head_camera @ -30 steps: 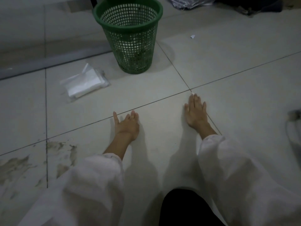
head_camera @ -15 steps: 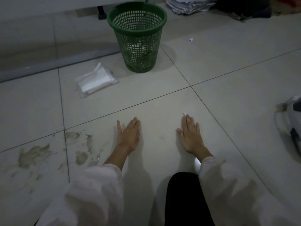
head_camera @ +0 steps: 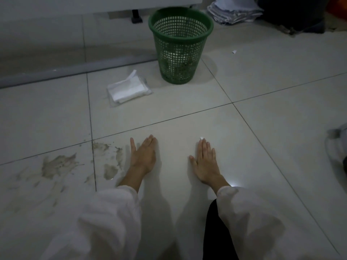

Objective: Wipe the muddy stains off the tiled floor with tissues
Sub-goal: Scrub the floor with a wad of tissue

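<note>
Both hands, the left hand (head_camera: pixel 143 158) and right hand (head_camera: pixel 205 162), lie flat and empty on the floor (head_camera: pixel 262 137), muddy stains (head_camera: pixel 58 166) just left, while farther off the tissues (head_camera: pixel 128 89), probably light, soft and tearable, suit pinching the raised top sheet.

the room is dim. large pale glossy floor tiles (head_camera: pixel 272 76) with thin dark grout lines cover the ground. a grey strip (head_camera: pixel 75 69) runs along the floor at the far left, below a white panel (head_camera: pixel 75 4) with a dark furniture foot (head_camera: pixel 136 16). a stack of papers (head_camera: pixel 232 11) lies at the far right.
</note>
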